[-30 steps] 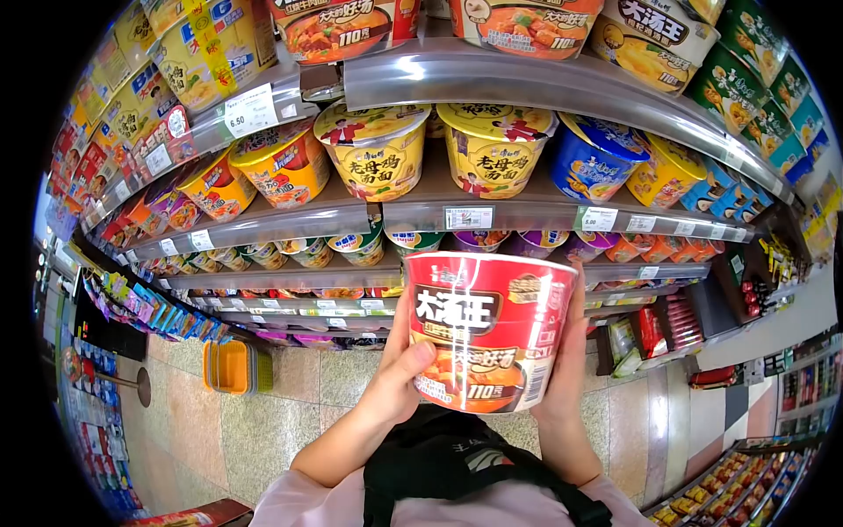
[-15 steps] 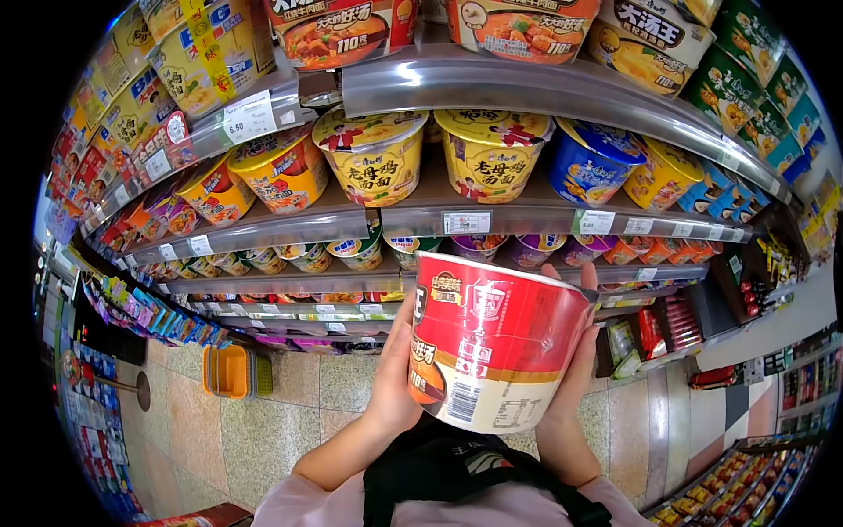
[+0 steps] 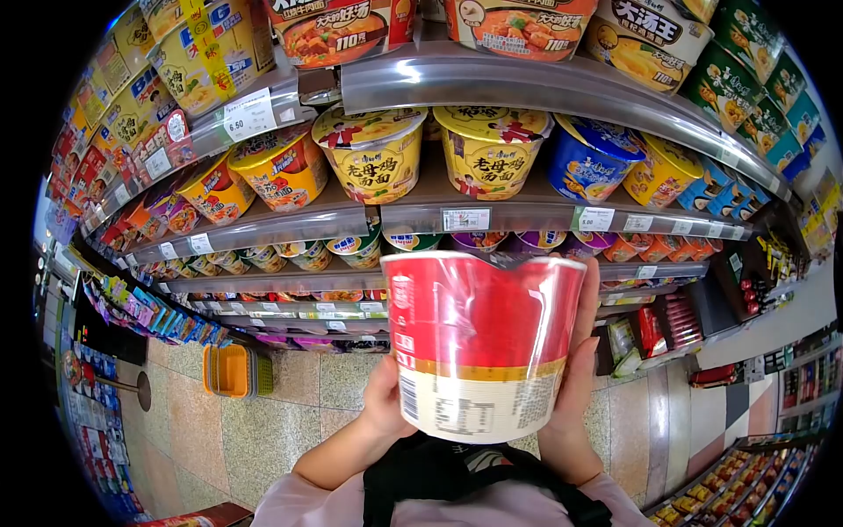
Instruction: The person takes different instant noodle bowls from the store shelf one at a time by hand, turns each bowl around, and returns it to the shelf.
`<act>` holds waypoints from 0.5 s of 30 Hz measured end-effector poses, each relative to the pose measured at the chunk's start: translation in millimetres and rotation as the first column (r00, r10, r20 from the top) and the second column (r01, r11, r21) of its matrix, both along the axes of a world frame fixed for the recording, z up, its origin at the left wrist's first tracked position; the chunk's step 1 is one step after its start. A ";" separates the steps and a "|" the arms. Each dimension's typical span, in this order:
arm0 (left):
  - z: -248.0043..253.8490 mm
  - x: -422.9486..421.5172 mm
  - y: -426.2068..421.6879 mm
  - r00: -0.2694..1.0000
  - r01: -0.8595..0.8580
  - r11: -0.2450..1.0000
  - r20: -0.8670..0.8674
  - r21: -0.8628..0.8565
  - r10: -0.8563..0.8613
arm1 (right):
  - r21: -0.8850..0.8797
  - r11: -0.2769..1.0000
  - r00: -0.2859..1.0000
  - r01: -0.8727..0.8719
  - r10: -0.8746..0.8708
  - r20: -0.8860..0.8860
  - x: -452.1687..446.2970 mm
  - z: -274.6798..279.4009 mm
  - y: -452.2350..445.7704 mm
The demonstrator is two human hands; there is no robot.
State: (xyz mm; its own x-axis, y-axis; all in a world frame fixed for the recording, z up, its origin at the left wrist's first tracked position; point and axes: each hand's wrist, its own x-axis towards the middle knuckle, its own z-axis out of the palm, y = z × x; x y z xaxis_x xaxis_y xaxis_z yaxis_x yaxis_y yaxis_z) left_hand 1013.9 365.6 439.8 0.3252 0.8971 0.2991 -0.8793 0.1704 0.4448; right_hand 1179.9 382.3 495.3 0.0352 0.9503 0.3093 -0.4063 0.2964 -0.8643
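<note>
A large red and cream noodle tub [image 3: 479, 351] is held upright in front of the shelves, its printed back and part of a barcode facing me. The rim looks dented at the top middle. My left hand [image 3: 383, 400] grips the lower left side, its fingers mostly hidden behind the tub. My right hand [image 3: 572, 378] is wrapped round the right side, with fingertips showing near the rim. Behind and above it, yellow noodle tubs [image 3: 493, 162] and a blue tub [image 3: 590, 167] stand on a shelf [image 3: 518, 220].
More large tubs [image 3: 522, 31] stand on the upper shelf. Orange and grey baskets [image 3: 230, 371] sit on the tiled floor at the left. Hanging packets [image 3: 154, 312] are at the far left, and a low rack of snacks [image 3: 738, 487] is at the lower right.
The tub has been turned between my hands, so its picture front has swung away to the left and the text panel now faces me. My left hand's fingers have shifted lower on it.
</note>
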 end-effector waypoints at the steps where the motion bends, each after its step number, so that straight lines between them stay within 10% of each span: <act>1: 3.9 2.8 1.1 1.000 -0.001 1.000 0.001 0.001 0.001 | -0.004 1.000 1.000 -0.029 0.029 -0.006 -0.8 -1.1 -1.1; 5: 3.6 3.0 -1.3 0.971 0.034 0.999 0.234 0.020 -0.038 | -0.013 0.999 0.999 -0.045 0.045 -0.021 -4.5 -7.0 -6.2; 11: -4.4 2.4 -6.6 0.999 -0.009 0.932 -0.042 -0.364 -0.007 | 0.130 0.991 0.999 -0.014 0.019 -0.038 -11.2 -2.2 -10.5; 15: 0.9 4.9 -10.4 0.990 -0.063 0.970 -0.134 -0.234 0.032 | 0.235 0.960 0.981 0.150 -0.174 0.087 -9.2 -6.3 -5.5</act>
